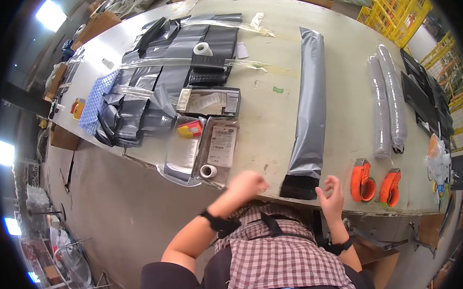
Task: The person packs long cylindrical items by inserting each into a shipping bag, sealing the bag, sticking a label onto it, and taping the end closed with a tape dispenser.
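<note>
While the grey bag (311, 105)'s near end sits between them, left hand (246, 186) looks kinda curled, can't tell if gripping; right hand (333, 198)'s loosely spread, 2 orange dispensers (358, 180) further right.

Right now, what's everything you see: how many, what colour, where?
Table: one, pale, centre
Long bag: one, grey and black, mid-table
Tape dispensers: two, orange, near right
Bubble-wrapped rolls: two, translucent, right
Dark pile: uncounted, black, right
Flat bags: several, grey, left
White rolls: two, white, left
Containers: about three, dark or clear, left
Little box: one, red and yellow, among containers
Checked sheet: one, blue and white, far left
Caging: uncounted, yellow, far right
Apron: one, brown check, bottom
Left fingers: one set, left of long bag
Right fingers: one set, right of long bag
</note>
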